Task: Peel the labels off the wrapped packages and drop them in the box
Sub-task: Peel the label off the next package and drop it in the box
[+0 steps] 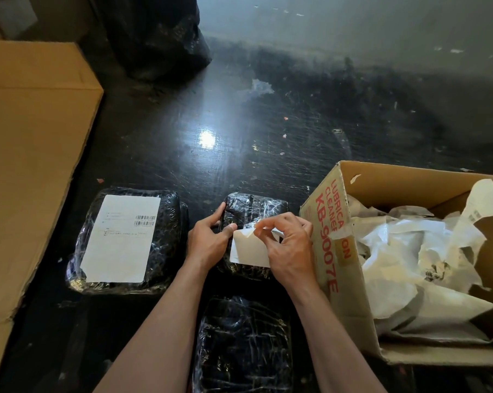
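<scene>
Three wrapped pkgs on the dark floor: middle pkg (255, 211) has its label (248, 251) part-lifted, right hand (289, 245) pinching the top edge, left hand (208, 239) gripping the pkg's left side to steady it. Box (333, 251) just right, already heaped w/ peeled labels. Left pkg (126, 239) label fully on; near pkg (243, 344) shows none, prob. done, so approx. two labels left.

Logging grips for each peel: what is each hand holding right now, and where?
Right hand pinches the white label at its lifted top edge; left hand grips the small wrapped package at its left side.
</scene>
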A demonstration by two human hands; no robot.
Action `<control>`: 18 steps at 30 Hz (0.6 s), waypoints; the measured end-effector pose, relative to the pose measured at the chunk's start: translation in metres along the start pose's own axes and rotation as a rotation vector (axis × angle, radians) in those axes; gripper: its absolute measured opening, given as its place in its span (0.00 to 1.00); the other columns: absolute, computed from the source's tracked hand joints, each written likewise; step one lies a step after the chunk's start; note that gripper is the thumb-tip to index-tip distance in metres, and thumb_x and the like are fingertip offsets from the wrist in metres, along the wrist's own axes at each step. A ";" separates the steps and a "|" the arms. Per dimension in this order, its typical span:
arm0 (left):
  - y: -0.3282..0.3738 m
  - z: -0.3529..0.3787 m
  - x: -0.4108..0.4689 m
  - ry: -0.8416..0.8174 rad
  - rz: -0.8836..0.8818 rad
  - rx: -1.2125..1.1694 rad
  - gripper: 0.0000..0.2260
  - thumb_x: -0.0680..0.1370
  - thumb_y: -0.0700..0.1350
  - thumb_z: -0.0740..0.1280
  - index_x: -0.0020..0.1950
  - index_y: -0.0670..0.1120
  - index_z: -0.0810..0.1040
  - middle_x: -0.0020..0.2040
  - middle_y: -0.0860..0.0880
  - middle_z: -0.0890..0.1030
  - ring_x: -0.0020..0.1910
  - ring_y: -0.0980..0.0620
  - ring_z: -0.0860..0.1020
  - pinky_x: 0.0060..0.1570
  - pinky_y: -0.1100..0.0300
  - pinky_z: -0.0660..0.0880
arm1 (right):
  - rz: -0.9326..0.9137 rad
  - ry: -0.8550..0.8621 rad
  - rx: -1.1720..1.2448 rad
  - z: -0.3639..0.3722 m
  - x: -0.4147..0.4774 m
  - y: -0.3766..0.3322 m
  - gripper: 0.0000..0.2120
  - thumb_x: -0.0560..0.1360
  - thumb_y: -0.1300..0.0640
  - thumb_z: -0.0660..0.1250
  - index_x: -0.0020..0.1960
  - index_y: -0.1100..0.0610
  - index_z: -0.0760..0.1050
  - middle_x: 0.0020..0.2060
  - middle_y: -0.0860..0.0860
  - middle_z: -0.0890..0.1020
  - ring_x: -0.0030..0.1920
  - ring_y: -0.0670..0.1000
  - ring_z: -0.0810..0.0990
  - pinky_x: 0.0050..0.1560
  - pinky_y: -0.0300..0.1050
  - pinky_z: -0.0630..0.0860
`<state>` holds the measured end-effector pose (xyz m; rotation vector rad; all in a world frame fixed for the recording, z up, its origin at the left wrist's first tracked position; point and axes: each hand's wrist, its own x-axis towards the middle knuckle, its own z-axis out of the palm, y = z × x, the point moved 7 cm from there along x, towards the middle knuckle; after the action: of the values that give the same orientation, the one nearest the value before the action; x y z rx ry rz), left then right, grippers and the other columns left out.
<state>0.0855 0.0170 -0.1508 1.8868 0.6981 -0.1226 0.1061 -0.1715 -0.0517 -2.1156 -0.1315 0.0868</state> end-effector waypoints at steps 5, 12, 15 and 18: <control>0.000 0.002 0.001 0.031 -0.016 0.024 0.27 0.73 0.57 0.74 0.71 0.68 0.72 0.60 0.49 0.84 0.62 0.50 0.80 0.60 0.58 0.73 | 0.010 0.018 0.041 -0.001 -0.011 0.005 0.13 0.74 0.58 0.76 0.40 0.40 0.81 0.42 0.39 0.80 0.58 0.36 0.66 0.54 0.26 0.63; 0.000 0.002 0.001 0.040 -0.038 0.019 0.27 0.73 0.56 0.74 0.71 0.67 0.72 0.60 0.49 0.84 0.60 0.50 0.81 0.56 0.61 0.72 | -0.057 0.023 0.017 -0.005 -0.019 -0.004 0.14 0.74 0.60 0.76 0.41 0.40 0.81 0.43 0.40 0.80 0.56 0.42 0.72 0.58 0.53 0.74; 0.001 0.002 -0.001 0.043 -0.041 0.019 0.27 0.73 0.57 0.74 0.70 0.68 0.72 0.59 0.50 0.84 0.60 0.50 0.81 0.55 0.62 0.71 | -0.071 0.019 0.025 -0.007 -0.022 -0.003 0.12 0.74 0.60 0.75 0.41 0.43 0.82 0.43 0.41 0.80 0.55 0.44 0.74 0.56 0.57 0.75; 0.003 0.002 -0.002 0.045 -0.035 0.025 0.27 0.73 0.57 0.74 0.71 0.67 0.72 0.60 0.50 0.84 0.60 0.49 0.81 0.54 0.62 0.69 | -0.079 0.003 0.111 -0.008 -0.023 -0.001 0.11 0.75 0.62 0.75 0.42 0.45 0.83 0.43 0.43 0.80 0.51 0.48 0.79 0.54 0.58 0.79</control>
<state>0.0857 0.0135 -0.1487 1.9064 0.7635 -0.1115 0.0841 -0.1803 -0.0463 -1.9973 -0.2033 0.0432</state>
